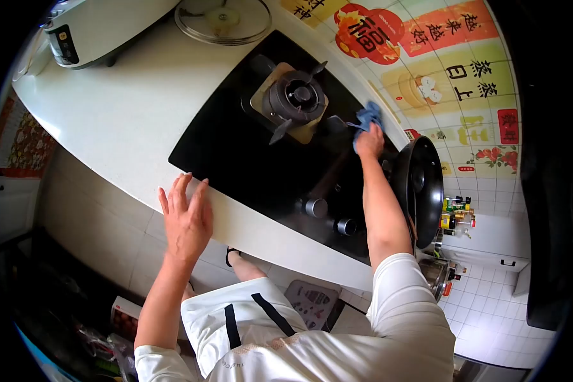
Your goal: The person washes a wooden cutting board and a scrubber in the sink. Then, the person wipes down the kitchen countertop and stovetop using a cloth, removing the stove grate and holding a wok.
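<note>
My right hand is stretched out to the far edge of the black gas stove, its fingers closed on a crumpled blue cloth. The cloth lies against the back edge of the stove, beside the tiled wall. A burner with dark pan supports stands left of the cloth. My left hand rests at the front edge of the white countertop, fingers apart and holding nothing. Two round control knobs sit on the stove between my arms.
A black wok stands close to my right forearm, with a metal pot and several bottles beyond it. A glass lid and a white appliance occupy the counter's far left. Decorated sheets cover the wall.
</note>
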`<action>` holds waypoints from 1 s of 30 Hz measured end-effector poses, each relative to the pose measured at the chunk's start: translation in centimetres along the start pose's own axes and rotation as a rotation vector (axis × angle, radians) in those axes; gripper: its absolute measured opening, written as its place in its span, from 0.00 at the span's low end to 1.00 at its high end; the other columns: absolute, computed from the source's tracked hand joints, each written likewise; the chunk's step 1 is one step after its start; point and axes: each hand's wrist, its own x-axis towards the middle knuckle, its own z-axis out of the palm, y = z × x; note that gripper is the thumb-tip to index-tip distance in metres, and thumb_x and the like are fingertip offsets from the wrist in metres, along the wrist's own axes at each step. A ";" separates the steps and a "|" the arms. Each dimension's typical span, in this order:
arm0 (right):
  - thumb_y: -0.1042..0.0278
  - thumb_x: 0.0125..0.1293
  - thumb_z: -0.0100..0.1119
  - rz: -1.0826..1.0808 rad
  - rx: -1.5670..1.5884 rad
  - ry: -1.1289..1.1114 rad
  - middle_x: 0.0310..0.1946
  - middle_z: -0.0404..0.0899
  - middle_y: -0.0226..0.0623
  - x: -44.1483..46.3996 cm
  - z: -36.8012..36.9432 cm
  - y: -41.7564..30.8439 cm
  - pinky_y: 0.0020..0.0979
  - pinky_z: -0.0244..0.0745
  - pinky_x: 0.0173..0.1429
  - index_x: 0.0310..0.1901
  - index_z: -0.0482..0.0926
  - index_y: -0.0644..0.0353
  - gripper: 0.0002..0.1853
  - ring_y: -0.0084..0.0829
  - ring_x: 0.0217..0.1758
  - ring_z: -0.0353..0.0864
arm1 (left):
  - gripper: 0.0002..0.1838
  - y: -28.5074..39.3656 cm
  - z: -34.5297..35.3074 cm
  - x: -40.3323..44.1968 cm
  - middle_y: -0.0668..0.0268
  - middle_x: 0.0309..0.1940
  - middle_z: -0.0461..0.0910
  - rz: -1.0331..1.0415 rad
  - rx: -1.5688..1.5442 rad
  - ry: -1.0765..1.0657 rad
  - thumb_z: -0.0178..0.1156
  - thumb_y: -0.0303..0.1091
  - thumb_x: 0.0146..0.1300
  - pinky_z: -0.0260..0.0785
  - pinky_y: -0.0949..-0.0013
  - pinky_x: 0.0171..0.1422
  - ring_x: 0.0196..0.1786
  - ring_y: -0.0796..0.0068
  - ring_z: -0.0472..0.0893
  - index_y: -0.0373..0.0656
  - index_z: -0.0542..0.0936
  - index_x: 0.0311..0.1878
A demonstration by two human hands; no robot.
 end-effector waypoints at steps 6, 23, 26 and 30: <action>0.61 0.62 0.35 0.506 -0.152 -0.193 0.62 0.62 0.37 1.5 -1.6 0.6 0.42 0.54 0.66 0.59 0.66 0.47 0.22 0.42 0.63 0.63 | 0.20 -0.4 0.9 0.8 0.61 0.59 0.65 0.013 -0.018 0.026 0.57 0.25 0.54 0.43 0.42 0.68 0.65 0.61 0.62 0.51 0.75 0.52; 0.65 0.60 0.41 0.099 -0.184 -0.508 0.55 0.63 0.56 -13.8 -9.4 -12.4 0.44 0.60 0.62 0.57 0.62 0.62 0.23 0.54 0.56 0.65 | 0.20 -0.8 0.9 0.5 0.62 0.57 0.67 0.100 -0.087 0.061 0.54 0.25 0.53 0.49 0.49 0.69 0.64 0.63 0.64 0.48 0.74 0.52; 0.67 0.60 0.42 -0.036 -0.176 -0.438 0.50 0.67 0.58 -16.4 -10.0 -14.8 0.44 0.62 0.59 0.54 0.64 0.67 0.21 0.54 0.52 0.69 | 0.19 -0.9 0.8 0.5 0.62 0.57 0.67 0.113 -0.077 0.062 0.53 0.26 0.54 0.51 0.51 0.68 0.64 0.64 0.64 0.47 0.73 0.52; 0.69 0.59 0.44 -0.196 -0.108 -0.382 0.47 0.69 0.58 -18.8 -11.1 -17.1 0.45 0.67 0.53 0.49 0.67 0.67 0.17 0.53 0.50 0.70 | 0.19 -1.0 0.8 0.4 0.62 0.57 0.66 0.112 -0.111 0.072 0.52 0.25 0.55 0.50 0.50 0.69 0.64 0.64 0.64 0.47 0.73 0.52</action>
